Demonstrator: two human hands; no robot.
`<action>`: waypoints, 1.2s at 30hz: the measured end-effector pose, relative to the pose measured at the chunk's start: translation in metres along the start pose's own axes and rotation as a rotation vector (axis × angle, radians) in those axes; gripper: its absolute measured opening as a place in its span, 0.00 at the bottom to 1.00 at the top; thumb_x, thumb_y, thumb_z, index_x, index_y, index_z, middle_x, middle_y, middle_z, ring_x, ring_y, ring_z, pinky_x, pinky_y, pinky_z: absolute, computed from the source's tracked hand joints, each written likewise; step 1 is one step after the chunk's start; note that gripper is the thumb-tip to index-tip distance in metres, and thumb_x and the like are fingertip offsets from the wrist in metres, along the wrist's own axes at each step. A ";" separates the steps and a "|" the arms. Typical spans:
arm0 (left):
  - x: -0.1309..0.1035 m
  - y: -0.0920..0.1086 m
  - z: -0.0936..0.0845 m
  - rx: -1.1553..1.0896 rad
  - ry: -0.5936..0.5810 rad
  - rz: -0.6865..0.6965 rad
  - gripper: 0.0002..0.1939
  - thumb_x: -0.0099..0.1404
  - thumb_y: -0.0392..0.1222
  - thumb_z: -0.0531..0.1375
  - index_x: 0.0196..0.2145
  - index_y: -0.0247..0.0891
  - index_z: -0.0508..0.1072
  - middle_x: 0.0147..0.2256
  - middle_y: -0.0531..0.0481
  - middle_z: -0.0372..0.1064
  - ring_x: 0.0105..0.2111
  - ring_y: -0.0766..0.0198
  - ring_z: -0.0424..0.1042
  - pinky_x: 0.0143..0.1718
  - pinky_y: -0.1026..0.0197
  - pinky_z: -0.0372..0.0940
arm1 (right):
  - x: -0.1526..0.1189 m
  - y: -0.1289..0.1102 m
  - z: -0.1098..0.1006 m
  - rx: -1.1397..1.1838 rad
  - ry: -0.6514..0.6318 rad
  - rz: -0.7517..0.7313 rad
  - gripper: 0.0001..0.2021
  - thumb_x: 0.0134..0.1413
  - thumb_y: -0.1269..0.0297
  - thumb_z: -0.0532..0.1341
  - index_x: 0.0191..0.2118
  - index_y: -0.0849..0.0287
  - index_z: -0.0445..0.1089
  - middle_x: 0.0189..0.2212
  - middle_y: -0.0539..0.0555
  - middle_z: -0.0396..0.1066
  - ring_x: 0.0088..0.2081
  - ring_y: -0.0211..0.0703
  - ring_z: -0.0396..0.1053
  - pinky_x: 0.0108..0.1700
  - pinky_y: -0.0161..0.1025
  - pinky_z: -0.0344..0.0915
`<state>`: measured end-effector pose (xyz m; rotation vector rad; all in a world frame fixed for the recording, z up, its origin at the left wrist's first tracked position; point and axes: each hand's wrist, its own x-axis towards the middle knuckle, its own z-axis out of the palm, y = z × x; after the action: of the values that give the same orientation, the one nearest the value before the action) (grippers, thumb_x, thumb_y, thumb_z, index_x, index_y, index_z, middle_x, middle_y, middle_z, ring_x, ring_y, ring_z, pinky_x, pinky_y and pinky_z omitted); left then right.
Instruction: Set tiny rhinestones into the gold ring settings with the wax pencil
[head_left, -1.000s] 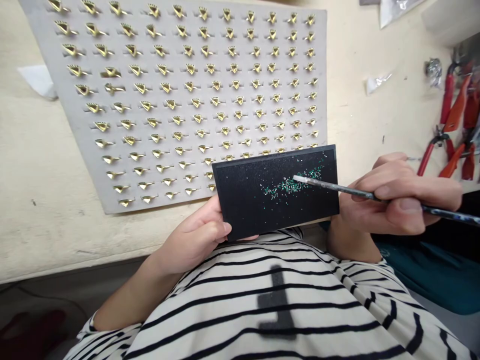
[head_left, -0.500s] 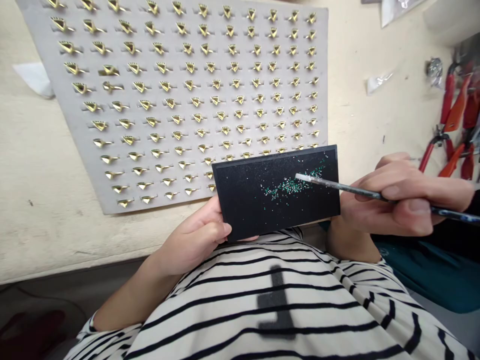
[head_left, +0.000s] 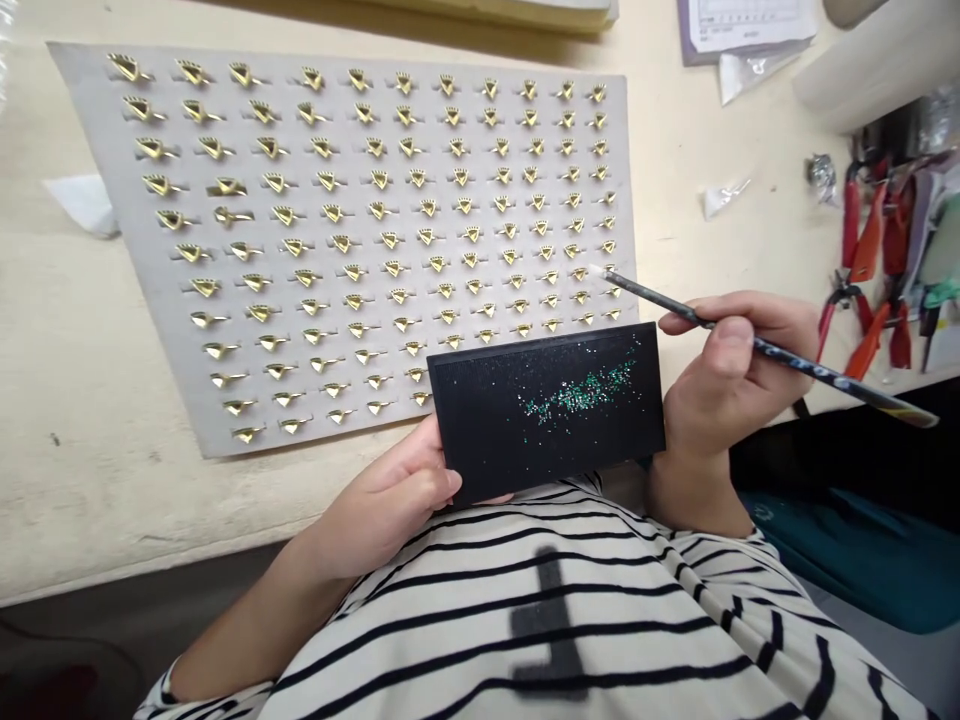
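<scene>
My left hand (head_left: 409,475) grips the lower left corner of a flat black tray (head_left: 495,450), thumb on top. Tiny green and clear stones (head_left: 581,392) lie scattered over the tray's right half. Between thumb and fingers, my right hand (head_left: 739,365) holds a slim dark pick-up pencil (head_left: 675,306) with a white tip. That tip hovers over the lower right rows of gold-coloured rings (head_left: 390,240), beside one ring; whether it touches or carries a stone I cannot tell. The rings stand in slots of a pale grey display board (head_left: 180,400), whose lower right part the tray hides.
Red-handled pliers (head_left: 862,260) lie at the right, near a small clear plastic bag (head_left: 726,197). Farther back is a printed paper (head_left: 750,25). A white scrap (head_left: 82,203) sits by the board's left edge. The table's front edge (head_left: 135,570) runs below.
The pencil tip has left the stones on the tray and moved up over the rings, with my right hand shifting left. The view has also shifted, showing more of the table's far side.
</scene>
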<state>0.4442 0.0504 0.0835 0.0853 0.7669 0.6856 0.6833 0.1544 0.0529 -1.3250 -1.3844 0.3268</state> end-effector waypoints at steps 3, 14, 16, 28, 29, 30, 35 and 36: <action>-0.001 0.002 0.001 -0.016 -0.010 -0.028 0.23 0.66 0.32 0.57 0.58 0.48 0.70 0.48 0.51 0.76 0.44 0.63 0.76 0.47 0.64 0.73 | 0.001 0.003 -0.002 -0.017 -0.060 -0.031 0.08 0.60 0.65 0.55 0.35 0.57 0.72 0.28 0.44 0.69 0.26 0.30 0.72 0.28 0.35 0.67; -0.001 0.002 -0.006 0.221 0.011 0.000 0.21 0.67 0.39 0.58 0.58 0.49 0.69 0.52 0.51 0.74 0.51 0.57 0.72 0.61 0.56 0.60 | 0.000 0.000 -0.005 -0.017 -0.116 -0.006 0.08 0.61 0.66 0.56 0.36 0.58 0.72 0.28 0.43 0.70 0.28 0.28 0.73 0.31 0.34 0.70; -0.001 0.003 -0.006 0.241 0.004 0.011 0.22 0.68 0.39 0.58 0.58 0.49 0.69 0.53 0.51 0.74 0.50 0.58 0.73 0.63 0.54 0.57 | 0.000 0.000 -0.005 -0.023 -0.117 -0.002 0.08 0.61 0.66 0.56 0.36 0.58 0.72 0.28 0.43 0.70 0.28 0.29 0.73 0.31 0.34 0.70; -0.003 0.001 -0.008 0.227 0.000 -0.009 0.21 0.68 0.37 0.56 0.58 0.49 0.67 0.51 0.51 0.74 0.48 0.59 0.74 0.60 0.55 0.61 | 0.001 0.001 -0.002 -0.019 -0.063 -0.028 0.08 0.61 0.65 0.56 0.35 0.59 0.71 0.29 0.44 0.69 0.26 0.26 0.72 0.29 0.32 0.68; -0.003 0.001 -0.008 0.241 -0.001 -0.012 0.21 0.68 0.36 0.56 0.57 0.49 0.68 0.51 0.51 0.74 0.48 0.59 0.74 0.61 0.54 0.60 | 0.000 0.001 -0.002 -0.021 -0.066 -0.029 0.08 0.61 0.65 0.56 0.35 0.59 0.71 0.30 0.44 0.68 0.26 0.26 0.72 0.29 0.32 0.68; -0.003 0.002 -0.008 0.254 -0.003 -0.013 0.20 0.68 0.36 0.55 0.57 0.49 0.68 0.50 0.51 0.74 0.48 0.59 0.74 0.62 0.53 0.59 | 0.000 0.001 -0.002 -0.022 -0.066 -0.032 0.08 0.61 0.65 0.56 0.35 0.59 0.71 0.29 0.44 0.68 0.26 0.26 0.72 0.29 0.32 0.68; -0.002 0.005 -0.007 0.269 0.005 -0.018 0.19 0.69 0.35 0.55 0.56 0.47 0.69 0.50 0.50 0.75 0.46 0.59 0.75 0.62 0.52 0.59 | -0.001 0.000 -0.002 -0.031 -0.059 -0.033 0.08 0.61 0.65 0.55 0.35 0.59 0.71 0.28 0.43 0.68 0.25 0.26 0.72 0.29 0.32 0.67; -0.002 0.005 -0.007 0.258 0.009 -0.022 0.20 0.69 0.35 0.55 0.56 0.47 0.68 0.51 0.50 0.74 0.47 0.58 0.74 0.62 0.52 0.60 | -0.001 0.000 -0.002 -0.032 -0.068 -0.028 0.08 0.61 0.65 0.55 0.35 0.59 0.71 0.29 0.43 0.68 0.26 0.26 0.72 0.29 0.32 0.67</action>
<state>0.4356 0.0523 0.0812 0.3088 0.8611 0.5639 0.6844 0.1532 0.0531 -1.3295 -1.4692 0.3348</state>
